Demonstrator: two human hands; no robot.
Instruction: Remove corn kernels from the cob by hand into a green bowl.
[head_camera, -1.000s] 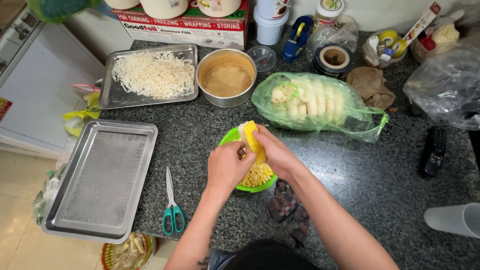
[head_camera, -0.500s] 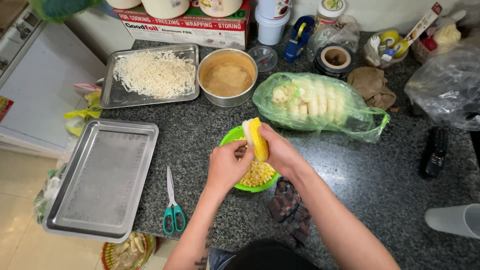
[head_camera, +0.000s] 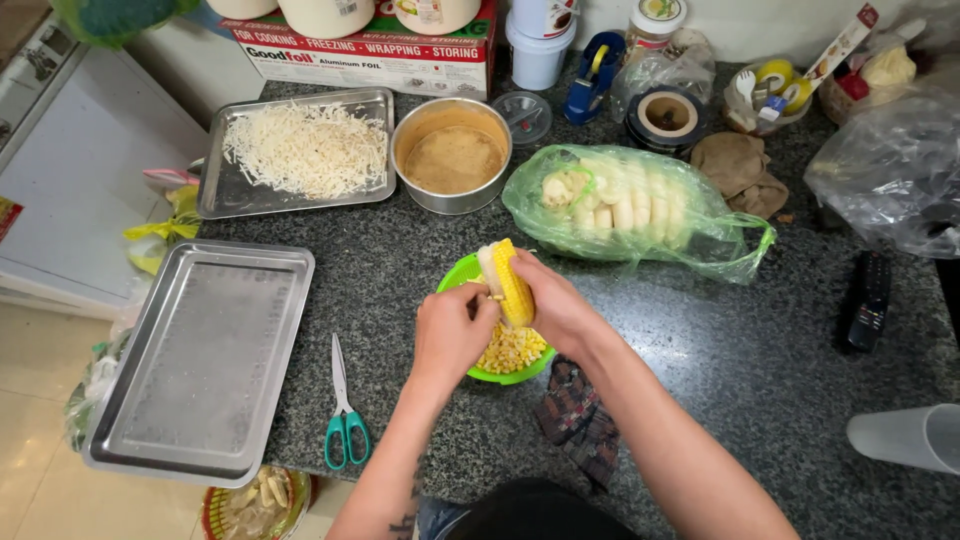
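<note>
I see the corn cob (head_camera: 510, 282) standing almost upright over the green bowl (head_camera: 460, 282), which I take as my landmark. The cob has yellow kernels on its right side and a bare pale strip on its left side. My right hand (head_camera: 560, 310) has its grip closed around the cob from the right. My left hand (head_camera: 450, 335) presses against the bare side, with the thumb at the edge of the kernels; its fingers are curled together, but I cannot tell if they hold a small tool or nothing. Loose yellow kernels (head_camera: 512, 350) lie inside the bowl, under the hands.

The bowl stands on the dark speckled counter (head_camera: 720, 340). Just behind the bowl, to its right, lies a green plastic bag (head_camera: 640, 210) with pale stripped cobs in it. Behind the bowl, to its left, is a round metal pan (head_camera: 452, 155) with a brown filling, and further left a metal tray (head_camera: 300, 150) with shredded white cheese. Left of the bowl is an empty metal tray (head_camera: 200, 360), and between this tray and the bowl lie scissors (head_camera: 343, 415) with green handles. Just in front of the bowl, to its right, lies a dark checked cloth (head_camera: 580, 415).
</note>
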